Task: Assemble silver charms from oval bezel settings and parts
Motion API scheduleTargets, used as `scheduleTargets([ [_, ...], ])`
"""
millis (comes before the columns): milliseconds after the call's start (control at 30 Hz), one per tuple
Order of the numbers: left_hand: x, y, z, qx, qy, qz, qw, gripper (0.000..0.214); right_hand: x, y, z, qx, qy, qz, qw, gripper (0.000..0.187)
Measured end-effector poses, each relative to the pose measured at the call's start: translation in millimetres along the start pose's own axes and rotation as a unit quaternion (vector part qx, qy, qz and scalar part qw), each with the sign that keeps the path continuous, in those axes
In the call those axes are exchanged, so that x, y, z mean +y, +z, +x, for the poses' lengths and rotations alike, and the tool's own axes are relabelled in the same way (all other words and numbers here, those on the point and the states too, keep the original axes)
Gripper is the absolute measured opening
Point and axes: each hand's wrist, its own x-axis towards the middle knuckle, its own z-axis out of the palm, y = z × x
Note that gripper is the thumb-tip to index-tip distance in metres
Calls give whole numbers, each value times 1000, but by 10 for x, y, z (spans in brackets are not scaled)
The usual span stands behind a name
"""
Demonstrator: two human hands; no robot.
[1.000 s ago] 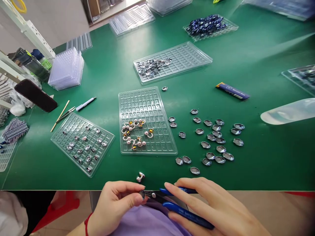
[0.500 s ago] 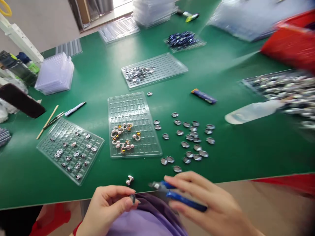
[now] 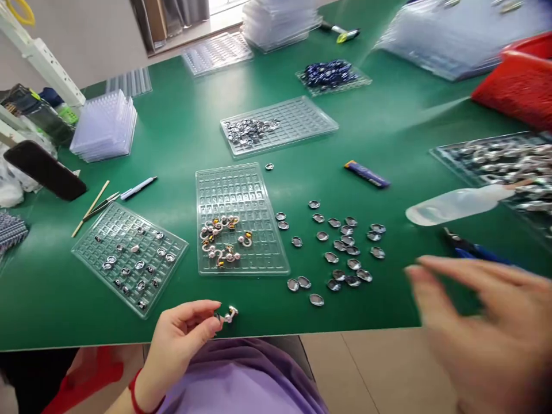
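Head view: the left hand pinches a small dark piece in its fingertips, a silvery piece just beside them. The blurred right hand is loosely curved, thumb and fingers part-spread. Farther off, oval gems lie between the hands, pliers just beyond the right, a clear tray beyond the left.

Table is green all over, and the oval pieces are silvery with grey middles. Curvy bits are whitish with yellow pops, on a clear grid-patterned tray. Pliers: blue handles. Wristband and bin are red, shirt's purple, tube's navy with an orange end.
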Motion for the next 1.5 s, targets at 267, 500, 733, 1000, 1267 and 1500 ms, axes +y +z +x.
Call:
scheduleTargets([
  [267,-16,134,-100,-69,36,44,996,21,-1485,289,-162,-152,-139,454,867,26],
  [500,-46,-97,79,-8,299,343,890,28,-1151,348,-162,-189,-53,359,912,19],
  [733,-20,18,267,-51,394,498,771,24,-1258,485,-304,-227,-82,305,921,18],
  [1000,-70,41,231,-74,370,359,853,16,-1261,459,-241,-253,-34,367,895,15],
  [1267,-88,112,50,-51,216,143,965,14,-1357,315,-174,-238,51,436,866,9],
  [1500,-82,135,11,-80,69,-77,991,12,-1370,224,-170,-268,238,587,726,13],
])
